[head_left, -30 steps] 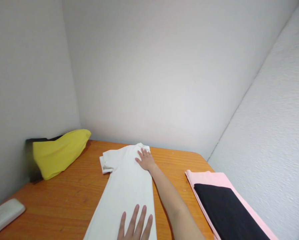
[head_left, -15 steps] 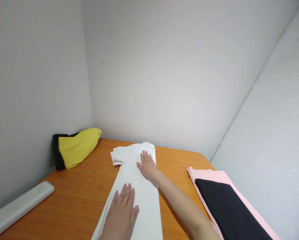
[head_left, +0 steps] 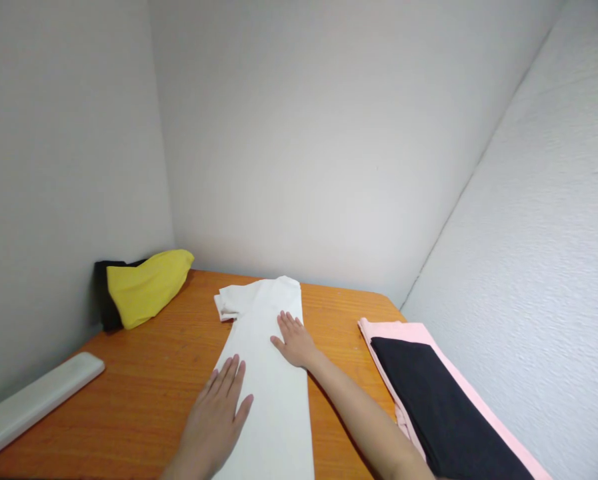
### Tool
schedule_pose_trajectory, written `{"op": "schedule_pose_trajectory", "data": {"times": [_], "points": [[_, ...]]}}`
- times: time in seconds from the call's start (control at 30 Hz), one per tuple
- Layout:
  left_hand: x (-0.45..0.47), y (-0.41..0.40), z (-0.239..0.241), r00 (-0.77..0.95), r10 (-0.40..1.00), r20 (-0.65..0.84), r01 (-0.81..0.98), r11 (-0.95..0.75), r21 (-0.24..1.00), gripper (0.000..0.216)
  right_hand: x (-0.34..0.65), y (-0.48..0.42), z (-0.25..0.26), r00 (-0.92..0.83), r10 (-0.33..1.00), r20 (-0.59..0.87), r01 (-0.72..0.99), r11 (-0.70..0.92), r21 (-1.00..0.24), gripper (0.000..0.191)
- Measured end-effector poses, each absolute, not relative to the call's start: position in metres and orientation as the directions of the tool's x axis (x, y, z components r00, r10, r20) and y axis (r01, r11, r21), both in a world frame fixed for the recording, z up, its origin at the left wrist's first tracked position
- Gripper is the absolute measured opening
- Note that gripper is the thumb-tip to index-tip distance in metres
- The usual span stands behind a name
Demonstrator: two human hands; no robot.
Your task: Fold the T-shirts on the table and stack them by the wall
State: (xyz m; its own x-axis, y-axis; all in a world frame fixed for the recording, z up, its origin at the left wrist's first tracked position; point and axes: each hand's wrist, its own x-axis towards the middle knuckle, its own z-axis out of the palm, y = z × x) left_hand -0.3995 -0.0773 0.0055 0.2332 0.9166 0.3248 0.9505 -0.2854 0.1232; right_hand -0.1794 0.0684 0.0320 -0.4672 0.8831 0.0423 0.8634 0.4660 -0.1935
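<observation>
The left hand [head_left: 213, 413], fingers extended and gripping nothing, rests along the left border of the white shirt [head_left: 273, 413], which stretches up to the far edge of the wooden table [head_left: 143, 393]. Farther up, the right hand [head_left: 295, 343] lies flat on it, fingers spread. Uneven pressure or sideways drag could pucker the cloth or skew the sleeves [head_left: 229, 303] near that edge.

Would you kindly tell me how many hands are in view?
2: the left hand is over the left edge of the white shirt; the right hand is farther up, near its right edge.
</observation>
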Motion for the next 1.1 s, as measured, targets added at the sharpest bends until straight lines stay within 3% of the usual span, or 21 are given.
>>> {"op": "schedule_pose_trajectory", "data": {"times": [0.2,0.37,0.57,0.7,0.93,1.03,1.1], "points": [[-0.395,-0.081,0.014,0.22,0.933,0.285,0.957,-0.263,0.122,0.062,-0.189,0.047,0.043,-0.521,0.852,0.048,0.838,0.521,-0.161,0.074],[-0.397,-0.082,0.013,0.235,0.916,0.324,0.95,-0.287,0.122,0.057,-0.194,-0.009,0.05,-0.719,0.692,0.055,0.669,0.712,-0.214,0.071],[-0.399,-0.07,0.026,0.245,0.946,0.213,0.948,-0.28,0.15,0.051,-0.181,-0.089,0.08,-0.858,0.513,0.036,0.485,0.831,-0.274,0.073],[-0.4,-0.058,0.031,0.357,0.902,0.243,0.904,-0.399,0.153,0.049,-0.171,-0.116,0.076,-0.914,0.402,0.053,0.373,0.886,-0.277,0.072],[-0.394,-0.067,0.021,0.4,0.895,0.197,0.89,-0.431,0.151,0.053,-0.149,-0.116,0.028,-0.898,0.435,0.062,0.411,0.882,-0.23,0.055],[-0.391,-0.071,0.014,0.385,0.89,0.242,0.897,-0.423,0.128,0.052,-0.148,-0.103,0.047,-0.894,0.447,0.037,0.414,0.855,-0.311,0.055],[-0.391,-0.071,0.01,0.389,0.879,0.277,0.895,-0.432,0.114,0.052,-0.155,-0.081,0.068,-0.846,0.529,0.068,0.477,0.808,-0.347,0.064]]}}
